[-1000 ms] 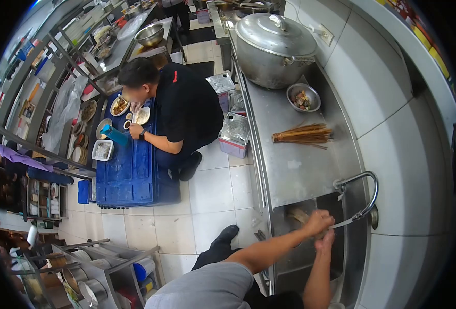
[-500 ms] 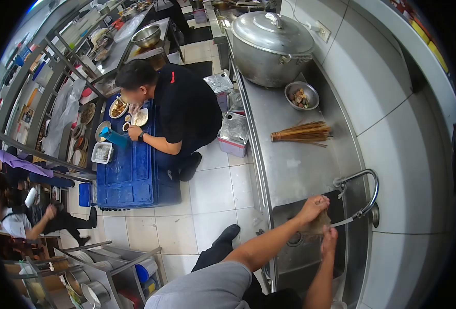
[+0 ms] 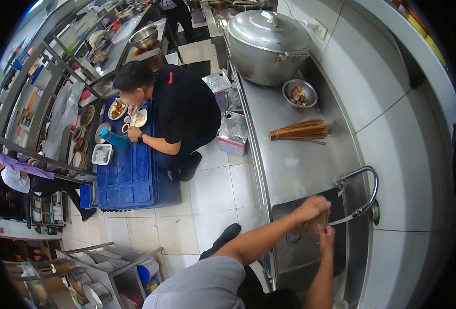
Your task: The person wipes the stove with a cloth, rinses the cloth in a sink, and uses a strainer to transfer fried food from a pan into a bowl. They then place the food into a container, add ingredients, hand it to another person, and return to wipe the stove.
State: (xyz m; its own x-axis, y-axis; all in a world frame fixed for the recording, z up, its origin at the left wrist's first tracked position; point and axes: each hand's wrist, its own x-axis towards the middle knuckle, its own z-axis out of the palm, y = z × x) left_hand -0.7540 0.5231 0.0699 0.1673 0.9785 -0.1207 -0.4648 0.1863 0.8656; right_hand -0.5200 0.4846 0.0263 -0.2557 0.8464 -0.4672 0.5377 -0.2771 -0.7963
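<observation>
Over the metal sink [image 3: 305, 268], my left hand [image 3: 314, 207] is closed at the upper edge of a thin brownish piece [image 3: 315, 221], perhaps a cloth; its exact kind does not show. Lower down, my right hand [image 3: 326, 237] pinches the same piece by its other end. The curved tap [image 3: 375, 190] reaches over the basin from the right wall, and its pale spout hose [image 3: 341, 221] ends close beside the piece. On the steel counter above the sink lies a bundle of thin brown sticks [image 3: 300, 131], tied at one end.
A large lidded pot [image 3: 269, 49] and a metal bowl with food scraps [image 3: 299, 93] stand further up the counter. To the left, a person in black [image 3: 186, 108] eats at a blue chest [image 3: 127, 175]. A rack with pots [image 3: 109, 273] stands at lower left.
My hands have shifted slightly, still holding the brownish piece, which now looks more bunched. At far left, a person in white has moved up and away. The seated person stays put.
</observation>
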